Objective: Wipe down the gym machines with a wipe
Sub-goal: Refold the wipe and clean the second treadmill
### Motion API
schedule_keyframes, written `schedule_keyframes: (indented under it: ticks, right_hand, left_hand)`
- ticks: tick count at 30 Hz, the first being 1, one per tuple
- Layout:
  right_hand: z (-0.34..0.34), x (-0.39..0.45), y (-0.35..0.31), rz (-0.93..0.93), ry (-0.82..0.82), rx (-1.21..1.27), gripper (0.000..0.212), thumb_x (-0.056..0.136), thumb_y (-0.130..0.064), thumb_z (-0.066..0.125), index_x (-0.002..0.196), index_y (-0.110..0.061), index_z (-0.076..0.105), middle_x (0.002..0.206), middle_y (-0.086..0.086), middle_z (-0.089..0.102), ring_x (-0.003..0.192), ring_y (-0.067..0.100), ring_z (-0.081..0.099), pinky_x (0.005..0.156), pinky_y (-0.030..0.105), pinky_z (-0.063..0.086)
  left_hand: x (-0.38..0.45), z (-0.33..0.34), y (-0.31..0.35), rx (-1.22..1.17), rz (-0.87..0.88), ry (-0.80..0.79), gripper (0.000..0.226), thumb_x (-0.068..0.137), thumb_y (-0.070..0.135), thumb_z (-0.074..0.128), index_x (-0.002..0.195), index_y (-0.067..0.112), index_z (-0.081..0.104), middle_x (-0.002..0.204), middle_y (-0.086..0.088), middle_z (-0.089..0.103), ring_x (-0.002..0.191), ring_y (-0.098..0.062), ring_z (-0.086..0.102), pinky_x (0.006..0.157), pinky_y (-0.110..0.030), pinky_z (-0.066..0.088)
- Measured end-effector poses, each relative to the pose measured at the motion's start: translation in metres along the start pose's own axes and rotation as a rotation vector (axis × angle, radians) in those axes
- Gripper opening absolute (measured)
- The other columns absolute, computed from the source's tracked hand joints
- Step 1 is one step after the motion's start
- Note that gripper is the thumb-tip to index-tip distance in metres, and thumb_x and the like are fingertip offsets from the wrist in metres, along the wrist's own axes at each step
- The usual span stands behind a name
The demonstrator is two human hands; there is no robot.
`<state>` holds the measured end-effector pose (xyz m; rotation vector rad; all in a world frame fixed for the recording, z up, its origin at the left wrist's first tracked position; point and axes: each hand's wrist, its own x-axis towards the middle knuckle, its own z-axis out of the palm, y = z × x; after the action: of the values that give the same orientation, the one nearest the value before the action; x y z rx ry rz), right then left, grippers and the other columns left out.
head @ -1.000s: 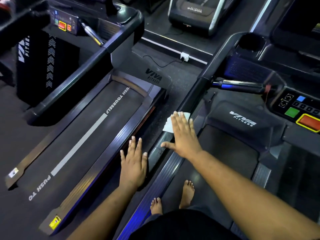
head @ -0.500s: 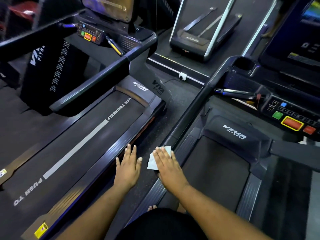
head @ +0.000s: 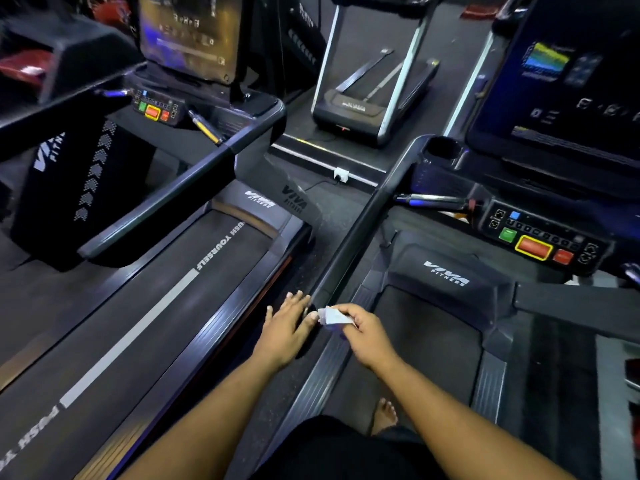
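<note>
My right hand [head: 363,332] pinches a crumpled white wipe [head: 334,315] just above the left side rail [head: 322,372] of the right treadmill, near the lower end of its black handrail [head: 356,233]. My left hand [head: 285,329] is stretched out flat with straight fingers over the gap between the two treadmills, its fingertips close to the handrail's end and almost touching the wipe. The left treadmill's belt [head: 166,306] with a grey stripe lies to the left.
The right treadmill's console [head: 540,237] with green and red buttons and a screen [head: 561,74] is at the right. The left treadmill's handrail [head: 166,199] and console [head: 156,109] stand at upper left. A third treadmill [head: 370,91] is ahead. My bare foot [head: 384,415] is on the right belt.
My right hand lifted off the side rail and gathered the flat wipe into a pinch. My left hand rose from the left treadmill's rail and moved right toward the wipe. The view tilted up.
</note>
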<state>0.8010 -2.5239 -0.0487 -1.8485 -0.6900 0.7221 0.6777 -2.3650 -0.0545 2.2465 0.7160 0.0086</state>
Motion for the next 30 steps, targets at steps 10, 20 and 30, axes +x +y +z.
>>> schedule_keyframes:
  ticks: [10, 20, 30]
  right_hand:
    - [-0.114, 0.040, 0.000, 0.209, 0.097, 0.444, 0.015, 0.098, -0.025, 0.066, 0.099, -0.011, 0.063, 0.080, 0.002, 0.072, 0.072, 0.013, 0.067, 0.066, 0.027, 0.052]
    - [-0.249, 0.059, 0.064, 0.198, 0.304, 0.317, 0.008, 0.098, -0.012, 0.064, 0.102, -0.007, 0.070, 0.091, 0.000, 0.070, 0.078, 0.003, 0.059, 0.071, 0.019, 0.047]
    - [-0.349, 0.018, 0.106, 0.357, 0.651, 0.538, 0.010, 0.099, -0.016, 0.063, 0.103, -0.024, 0.068, 0.097, -0.002, 0.075, 0.087, 0.015, 0.073, 0.073, 0.040, 0.063]
  left_hand:
    - [0.096, 0.041, 0.113, -0.284, 0.073, -0.086, 0.011, 0.089, 0.028, 0.078, 0.086, 0.020, 0.072, 0.074, 0.011, 0.072, 0.068, 0.003, 0.060, 0.067, -0.023, 0.046]
    - [0.181, 0.123, 0.220, -0.445, 0.044, -0.145, 0.016, 0.090, 0.020, 0.071, 0.096, 0.005, 0.071, 0.085, -0.001, 0.074, 0.077, -0.006, 0.066, 0.073, -0.021, 0.051]
    - [0.232, 0.220, 0.328, -0.325, 0.179, -0.513, 0.013, 0.090, 0.014, 0.077, 0.099, 0.007, 0.071, 0.085, 0.002, 0.074, 0.073, -0.002, 0.065, 0.066, -0.018, 0.050]
